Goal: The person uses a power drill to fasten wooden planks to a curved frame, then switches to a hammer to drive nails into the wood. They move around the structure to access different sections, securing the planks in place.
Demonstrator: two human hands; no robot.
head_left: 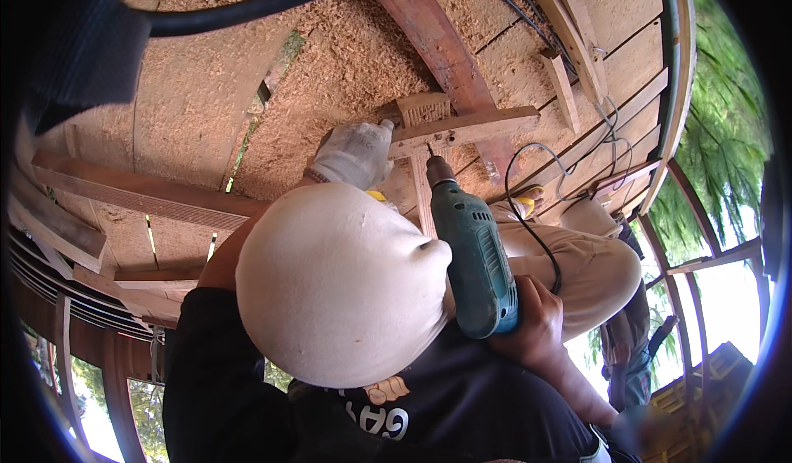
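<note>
At the middle of the view, the right hand [536,319] is closed around the grip of a teal power drill [472,244], whose thin bit points at a wooden bar [462,131] with small dark holes. The left hand [353,154], in a pale glove, is with bent fingers at the left end of this bar; whether it grips firmly, I cannot tell. Behind the bar stands a wooden block [424,108], and near it a reddish beam [441,38] lies slantwise. Around them, sawdust [355,55] covers the planks. A dark cable [558,257] bends beside the drill, near a foot in a yellow sandal [528,202]. Farther right is green foliage [718,125].
</note>
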